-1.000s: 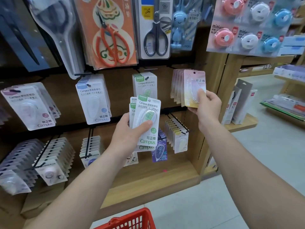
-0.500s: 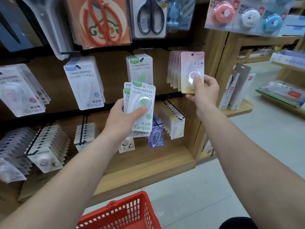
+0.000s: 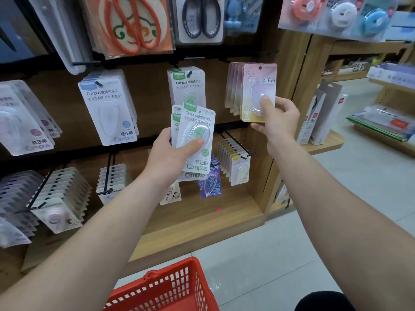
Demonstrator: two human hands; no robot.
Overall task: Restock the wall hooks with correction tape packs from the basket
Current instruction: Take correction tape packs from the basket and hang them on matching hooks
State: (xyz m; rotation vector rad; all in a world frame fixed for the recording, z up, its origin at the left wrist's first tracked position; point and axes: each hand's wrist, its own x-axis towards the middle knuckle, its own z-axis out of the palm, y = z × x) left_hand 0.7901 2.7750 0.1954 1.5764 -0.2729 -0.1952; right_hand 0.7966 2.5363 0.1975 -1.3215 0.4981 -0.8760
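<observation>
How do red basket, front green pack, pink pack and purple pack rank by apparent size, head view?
1. red basket, though cropped.
2. front green pack and pink pack: near alike, unranked.
3. purple pack, partly hidden.

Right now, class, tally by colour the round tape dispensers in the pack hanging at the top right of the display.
pink dispenser: 1
white dispenser: 1
blue dispenser: 1
Total: 3
</observation>
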